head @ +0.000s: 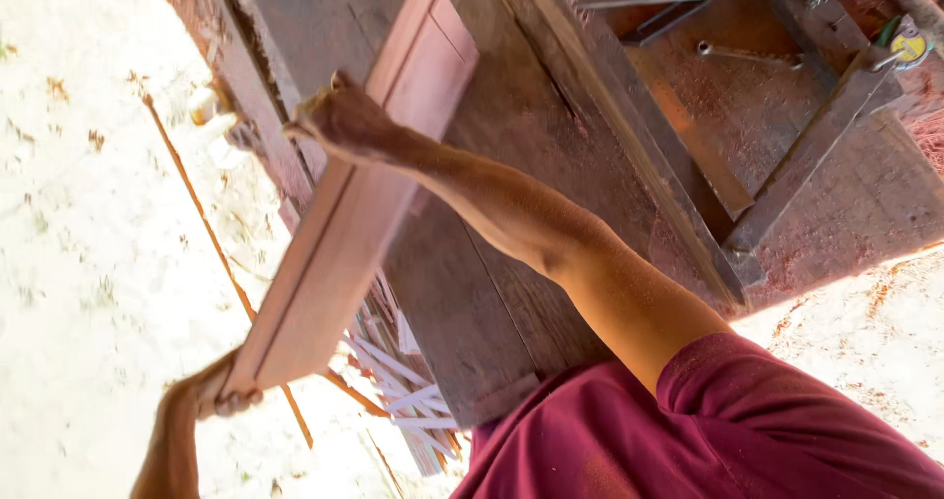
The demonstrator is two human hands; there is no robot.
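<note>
Head view is rolled hard, so the whole scene runs diagonally.

Reddish wooden board [349,209]: long, flat, with a groove line along its length. It runs from upper centre of the frame down to lower left and lies on the dark wooden surface [492,293], along that surface's left edge.

Right hand [339,120]: upper-left centre, on the far part of the board. Fingers curled over the board's left edge, clamped on it. The forearm crosses the frame diagonally to a maroon sleeve [728,420] at lower right.

Left hand [211,393]: lower left, at the board's near end. Fingertips wrap the end corner, gripping it. This hand is partly in glare, so the exact finger placement is probably a pinch on the corner, but I can't tell for sure.

Around it:
- Bundle of thin white strips [403,386] below the board, lower centre, just beside the surface's near edge.
- Metal frame bars [816,145] upper right, with red sawdust [747,116] over that part of the surface.
- Small yellow-and-green round item [910,45] at the far upper right, near a bar end.
- Bright pale ground [88,243] fills the left of the frame, overexposed; thin orange line [197,204] runs across it beside the board.
</note>
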